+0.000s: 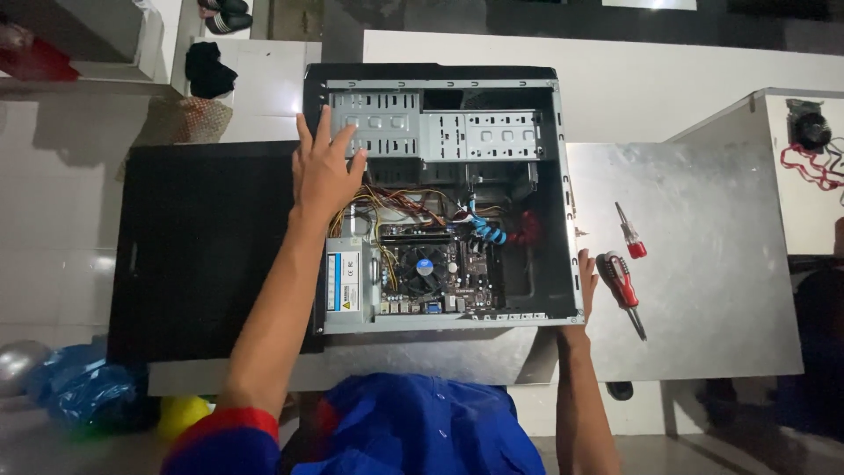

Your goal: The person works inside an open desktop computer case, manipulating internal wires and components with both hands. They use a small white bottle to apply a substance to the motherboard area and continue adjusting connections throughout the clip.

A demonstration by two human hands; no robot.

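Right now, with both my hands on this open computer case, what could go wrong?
The left hand rests on the bare metal drive cage; its edges could cut. The loose wires beside it might snag on your fingers. The two screwdrivers lie near the right hand and could be knocked if the case shifts.

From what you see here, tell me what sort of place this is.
Probably a small computer repair bench. An open desktop case lies on a metal sheet, two red-handled screwdrivers lie beside it, and both hands rest on the case.
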